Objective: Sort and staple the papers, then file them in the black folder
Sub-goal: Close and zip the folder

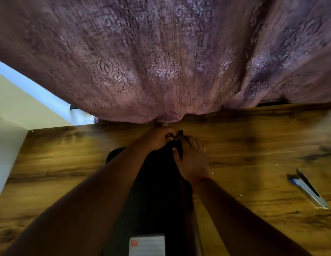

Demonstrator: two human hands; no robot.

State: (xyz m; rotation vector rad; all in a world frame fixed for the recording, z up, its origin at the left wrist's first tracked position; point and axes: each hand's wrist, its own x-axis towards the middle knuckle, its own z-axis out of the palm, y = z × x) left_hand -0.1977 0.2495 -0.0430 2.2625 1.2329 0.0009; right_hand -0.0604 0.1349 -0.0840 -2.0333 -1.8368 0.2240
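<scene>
The black folder (153, 193) lies lengthwise in the middle of the wooden desk (253, 145), with a white label (147, 245) at its near end. Both of my hands meet at the folder's far end. My left hand (157, 138) curls its fingers round something small and dark there, a clasp or tie that blur keeps me from naming. My right hand (190, 159) grips the folder's far right edge, thumb on top. A stapler (307, 189), silver and blue, lies on the desk at the right. No loose papers show.
A purple patterned curtain (161, 61) hangs down to the desk's far edge, just beyond my hands. A pale wall (16, 100) borders the desk at the left. Bare wood lies on both sides of the folder.
</scene>
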